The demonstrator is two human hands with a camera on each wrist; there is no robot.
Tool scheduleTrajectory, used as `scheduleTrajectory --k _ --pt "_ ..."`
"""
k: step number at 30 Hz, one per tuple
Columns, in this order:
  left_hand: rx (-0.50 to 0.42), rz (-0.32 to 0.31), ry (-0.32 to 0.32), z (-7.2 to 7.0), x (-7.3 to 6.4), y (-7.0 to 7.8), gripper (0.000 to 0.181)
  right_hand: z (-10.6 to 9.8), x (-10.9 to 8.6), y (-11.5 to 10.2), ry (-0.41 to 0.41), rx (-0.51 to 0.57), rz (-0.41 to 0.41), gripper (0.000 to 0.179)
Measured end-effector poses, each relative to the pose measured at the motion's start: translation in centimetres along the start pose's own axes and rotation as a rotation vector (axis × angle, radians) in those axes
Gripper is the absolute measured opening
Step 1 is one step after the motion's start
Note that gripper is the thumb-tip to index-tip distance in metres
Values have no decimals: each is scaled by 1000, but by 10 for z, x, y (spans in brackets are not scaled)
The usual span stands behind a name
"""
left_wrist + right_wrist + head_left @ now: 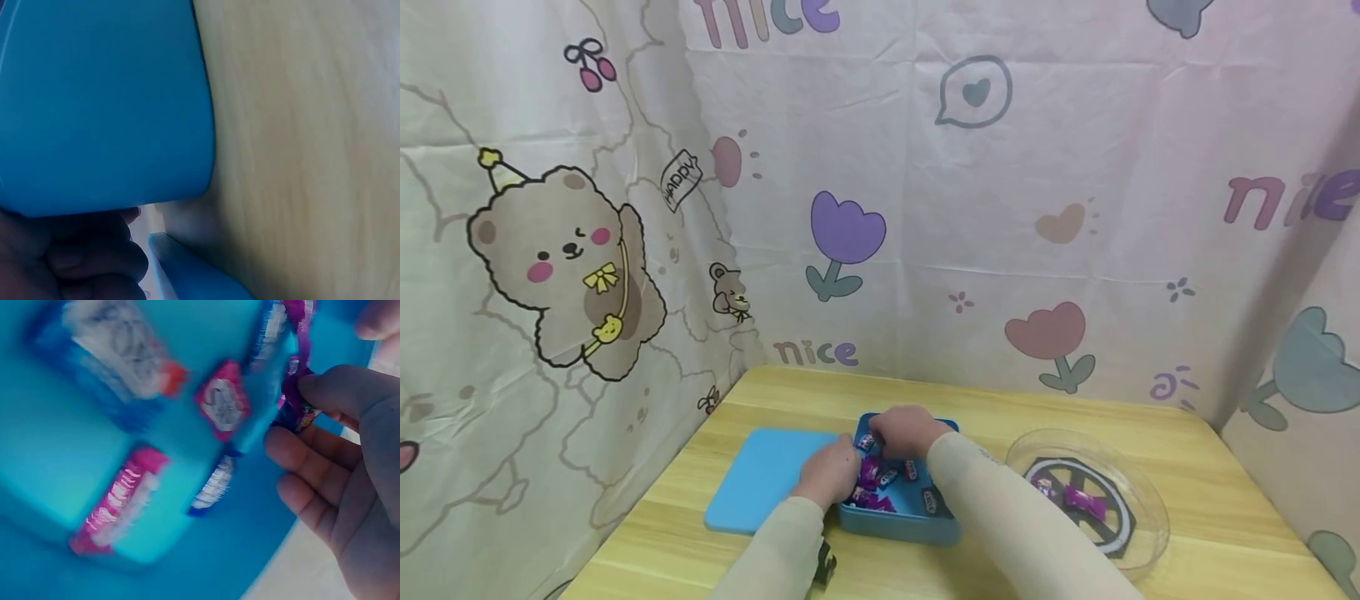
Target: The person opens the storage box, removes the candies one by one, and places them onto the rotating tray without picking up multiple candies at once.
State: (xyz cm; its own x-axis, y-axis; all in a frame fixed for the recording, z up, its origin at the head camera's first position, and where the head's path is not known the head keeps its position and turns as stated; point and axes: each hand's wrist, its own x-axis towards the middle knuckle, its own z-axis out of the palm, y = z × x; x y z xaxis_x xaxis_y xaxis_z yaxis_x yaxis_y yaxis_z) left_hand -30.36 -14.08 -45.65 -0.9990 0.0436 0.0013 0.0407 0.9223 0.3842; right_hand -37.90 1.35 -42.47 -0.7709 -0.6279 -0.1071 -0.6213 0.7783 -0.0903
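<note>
A blue box (898, 527) with several wrapped candies inside stands on the table. My left hand (829, 473) grips its left rim; in the left wrist view the curled fingers (100, 259) lie against the blue wall (106, 112). My right hand (910, 431) reaches into the box from the far side. Seen from the right wrist, its thumb and forefinger pinch a purple-wrapped candy (294, 406). Around it on the box floor lie a pink-wrapped candy (119, 503), a small blue one (214, 484) and a larger blue-and-white packet (109, 353), somewhat blurred.
Left of the box lies a flat light-blue lid (760, 479). On the right, a clear round dish (1159, 508) holds a few candies over a dark ring-shaped pattern. A small black object (825, 565) sits by my left forearm. Patterned cloth (910, 333) hangs behind the wooden table (1217, 500).
</note>
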Motion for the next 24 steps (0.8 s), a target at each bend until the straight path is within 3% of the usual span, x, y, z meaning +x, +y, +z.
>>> scheduleTrajectory --k 10,14,21,24 --pt "15 -26 -18 1 2 3 47 -33 -9 8 35 -5 -6 15" --pt "3 -46 -28 1 3 3 49 -43 -18 18 36 7 9 18" --pt "1 -30 -13 1 2 3 48 -54 -39 43 71 -97 3 12" --pt "-4 -29 -14 0 2 3 48 -56 -51 55 69 -64 25 15"
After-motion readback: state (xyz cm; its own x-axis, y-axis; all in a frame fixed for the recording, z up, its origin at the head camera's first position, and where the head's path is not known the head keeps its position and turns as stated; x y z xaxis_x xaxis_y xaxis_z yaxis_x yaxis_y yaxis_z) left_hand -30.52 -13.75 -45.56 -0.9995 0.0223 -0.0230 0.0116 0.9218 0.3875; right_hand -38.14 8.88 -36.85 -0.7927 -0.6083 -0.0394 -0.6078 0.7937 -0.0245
